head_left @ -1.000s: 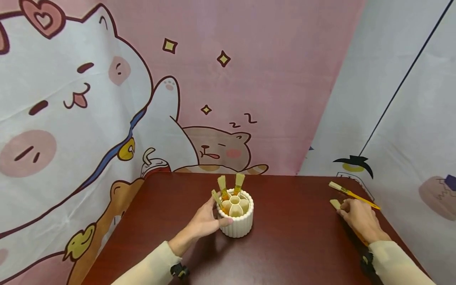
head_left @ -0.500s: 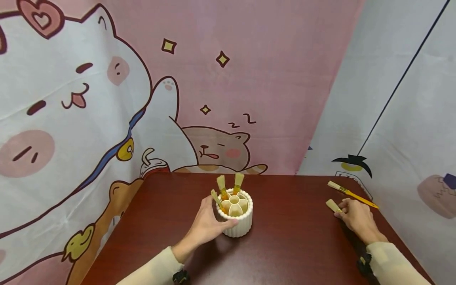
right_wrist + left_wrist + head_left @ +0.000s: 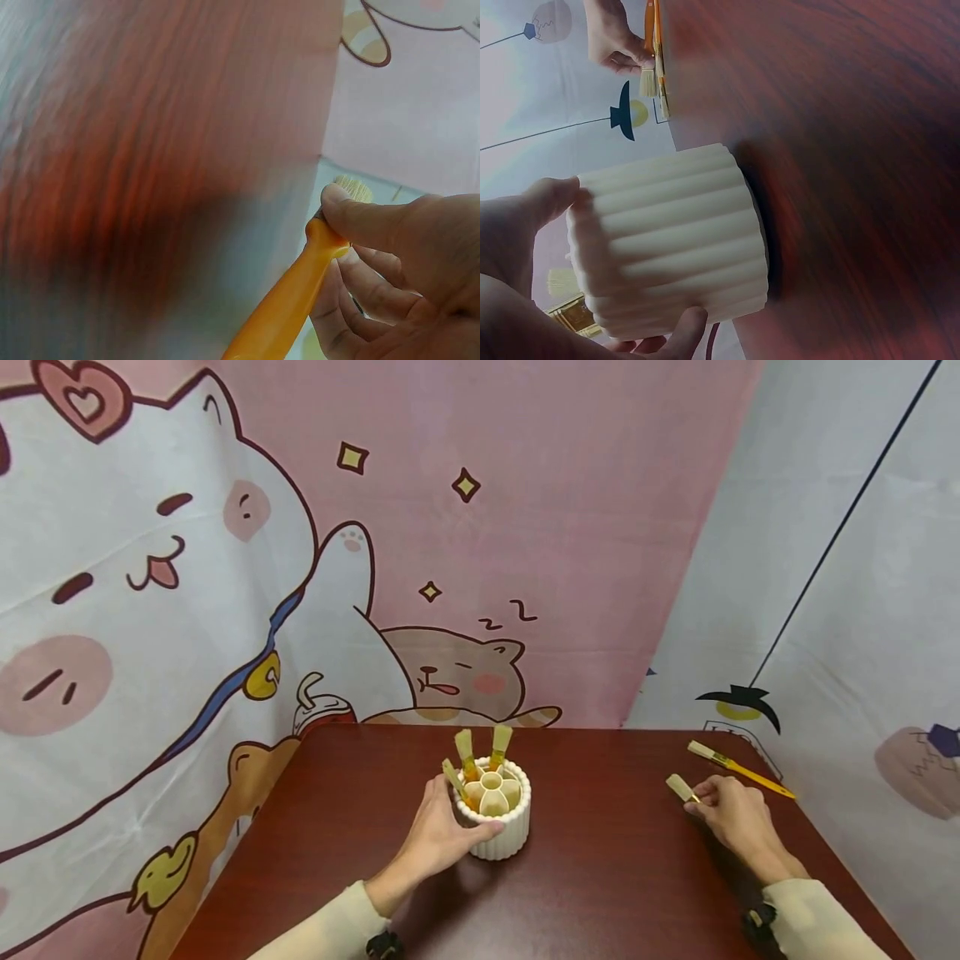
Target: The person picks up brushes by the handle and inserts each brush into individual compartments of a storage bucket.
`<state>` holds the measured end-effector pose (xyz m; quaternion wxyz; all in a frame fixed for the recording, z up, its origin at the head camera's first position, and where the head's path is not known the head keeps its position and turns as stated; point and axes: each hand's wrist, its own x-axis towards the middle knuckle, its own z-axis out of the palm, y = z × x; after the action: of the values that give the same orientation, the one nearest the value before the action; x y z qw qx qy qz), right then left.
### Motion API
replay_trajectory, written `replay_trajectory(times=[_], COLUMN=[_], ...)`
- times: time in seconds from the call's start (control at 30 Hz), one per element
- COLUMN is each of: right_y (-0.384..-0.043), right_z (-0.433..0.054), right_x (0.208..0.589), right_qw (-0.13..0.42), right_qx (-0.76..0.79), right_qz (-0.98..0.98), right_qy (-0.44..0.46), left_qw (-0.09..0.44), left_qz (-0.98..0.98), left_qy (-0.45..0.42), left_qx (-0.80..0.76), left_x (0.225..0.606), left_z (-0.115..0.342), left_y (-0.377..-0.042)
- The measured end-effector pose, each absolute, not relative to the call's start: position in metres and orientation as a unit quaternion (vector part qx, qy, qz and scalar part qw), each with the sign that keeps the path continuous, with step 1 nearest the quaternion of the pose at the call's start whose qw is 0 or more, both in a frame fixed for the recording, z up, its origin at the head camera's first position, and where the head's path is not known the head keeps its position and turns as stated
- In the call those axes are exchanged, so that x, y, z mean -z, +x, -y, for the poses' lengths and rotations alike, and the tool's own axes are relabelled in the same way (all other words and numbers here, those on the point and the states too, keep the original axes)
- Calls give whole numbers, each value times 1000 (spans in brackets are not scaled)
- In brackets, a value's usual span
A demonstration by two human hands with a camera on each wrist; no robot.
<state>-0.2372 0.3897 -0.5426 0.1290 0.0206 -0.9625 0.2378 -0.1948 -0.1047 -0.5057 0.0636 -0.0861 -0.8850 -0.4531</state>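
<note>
Brush (image 3: pixel 289 296) in pinch of right hand (image 3: pixel 738 818)

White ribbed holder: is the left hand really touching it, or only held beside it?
Touching. The left wrist view shows it: one fingertip of the left hand lies against the white ribbed holder, another digit meets its rim.

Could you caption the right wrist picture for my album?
The right grip pinches an orange-handled brush near its pale bristles, a reddish table filling the picture's left.
</note>
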Motion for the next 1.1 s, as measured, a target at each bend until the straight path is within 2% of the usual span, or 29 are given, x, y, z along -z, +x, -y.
replay_trajectory(times=[0.5,1.1], right_y=[-222,-207], right_z=[-338,-280], right_x=[517,481], right_qw=[172,224], right_qx=[-240,-260], right_qz=[951,930], right_qy=[89,129], left_qw=[52,43], left_qz=[889,891], left_qy=[-90,-91], left_qx=[447,442], left_x=[501,500], left_z=[105,105], left_y=[-194,-197])
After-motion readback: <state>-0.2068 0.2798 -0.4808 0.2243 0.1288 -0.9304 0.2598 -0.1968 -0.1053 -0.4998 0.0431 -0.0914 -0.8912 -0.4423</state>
